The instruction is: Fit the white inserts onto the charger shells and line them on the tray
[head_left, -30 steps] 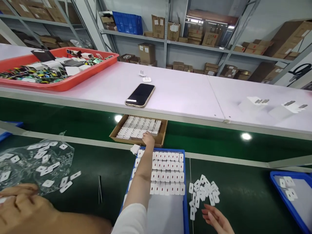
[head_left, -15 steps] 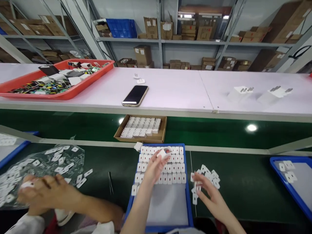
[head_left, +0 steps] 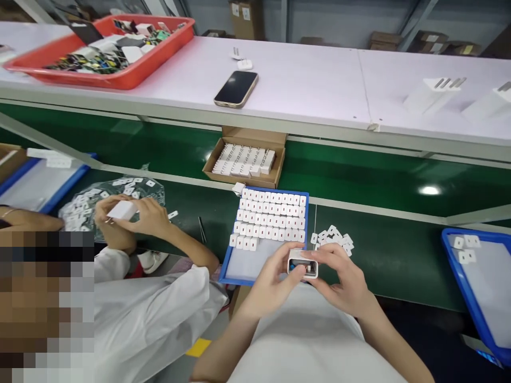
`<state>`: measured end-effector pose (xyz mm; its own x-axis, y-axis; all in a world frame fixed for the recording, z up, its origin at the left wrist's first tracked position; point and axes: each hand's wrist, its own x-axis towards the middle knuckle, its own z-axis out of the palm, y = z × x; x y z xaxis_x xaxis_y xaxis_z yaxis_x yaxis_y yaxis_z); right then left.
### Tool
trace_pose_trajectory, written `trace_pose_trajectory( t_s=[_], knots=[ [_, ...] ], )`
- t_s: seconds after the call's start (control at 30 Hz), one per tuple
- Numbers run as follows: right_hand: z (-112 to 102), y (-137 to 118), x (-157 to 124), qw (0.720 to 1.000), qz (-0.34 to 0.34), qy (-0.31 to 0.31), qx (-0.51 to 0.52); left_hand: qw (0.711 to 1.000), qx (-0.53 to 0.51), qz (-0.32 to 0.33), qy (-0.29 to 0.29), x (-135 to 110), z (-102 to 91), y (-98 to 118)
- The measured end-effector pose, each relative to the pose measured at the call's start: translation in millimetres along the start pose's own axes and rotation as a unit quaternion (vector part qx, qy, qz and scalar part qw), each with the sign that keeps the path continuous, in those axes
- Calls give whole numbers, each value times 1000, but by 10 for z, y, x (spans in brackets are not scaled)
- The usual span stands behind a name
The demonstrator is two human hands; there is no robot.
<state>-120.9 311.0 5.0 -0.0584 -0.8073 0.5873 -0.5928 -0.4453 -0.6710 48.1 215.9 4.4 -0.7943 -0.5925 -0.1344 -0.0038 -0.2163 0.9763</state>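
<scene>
Close to my body, a white plug-charger housing (head_left: 296,256) is held with its open end towards me; coloured electronic parts show inside. My left hand (head_left: 275,282) grips it from the left, the thumb at the opening. From the right, my right hand (head_left: 345,276) closes its fingers on the housing's top and side; whether a small cover is also between them I cannot make out. Just beyond, a blue-rimmed tray (head_left: 249,260) carries rows of white chargers (head_left: 271,218), each with a small dark slot. A pile of loose white end covers (head_left: 333,235) lies right of the tray.
A co-worker's hands (head_left: 147,215) hold a white housing at left, by a plastic bag of covers (head_left: 82,210). Tweezers (head_left: 202,230) lie between us. Behind are a cardboard box (head_left: 279,170), phone (head_left: 237,89) and red bin (head_left: 131,80). Another blue tray (head_left: 471,287) stands right.
My left hand has brought the housing from above the tray down towards my body. My right hand has left the pile of covers and joined it. The view has tilted down.
</scene>
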Motion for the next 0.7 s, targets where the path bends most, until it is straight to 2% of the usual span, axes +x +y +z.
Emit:
trace_pose_trajectory(
  t_s=[0.1, 0.23, 0.33, 0.4, 0.47, 0.53, 0.57, 0.6, 0.63, 0.7],
  knots=[
    [4, -35, -5, 999, -35, -1, -3, 998, 36, 31, 36, -56, 96, 49],
    [22, -102, -42, 999, -33, 0, -9, 997, 35, 50, 38, -125, 132, 59],
    [45, -166, -91, 1000, -7, 10, -4, 998, 30, 51, 25, -125, 113, 16],
    [35, -133, -143, 999, 28, -3, 21, 999, -8, 33, 8, -101, 91, -75],
    [-15, 31, -240, 993, 81, -22, 79, 996, -87, -8, -4, -86, 62, -216],
    [-88, 342, -406, 979, 183, -3, 92, 984, -168, -58, 2, -98, 27, -369],
    [-116, 538, -518, 966, 248, 27, 65, 976, -202, -75, 11, -113, 8, -436],
    [-127, 744, -645, 943, 330, 50, 1, 969, -229, -87, 21, -131, -8, -489],
    [-113, 948, -783, 921, 383, 57, -42, 964, -249, -91, 31, -150, -22, -526],
    [6, 1300, -1066, 888, 452, 27, -84, 958, -269, -87, 40, -181, -35, -550]
  ],
)
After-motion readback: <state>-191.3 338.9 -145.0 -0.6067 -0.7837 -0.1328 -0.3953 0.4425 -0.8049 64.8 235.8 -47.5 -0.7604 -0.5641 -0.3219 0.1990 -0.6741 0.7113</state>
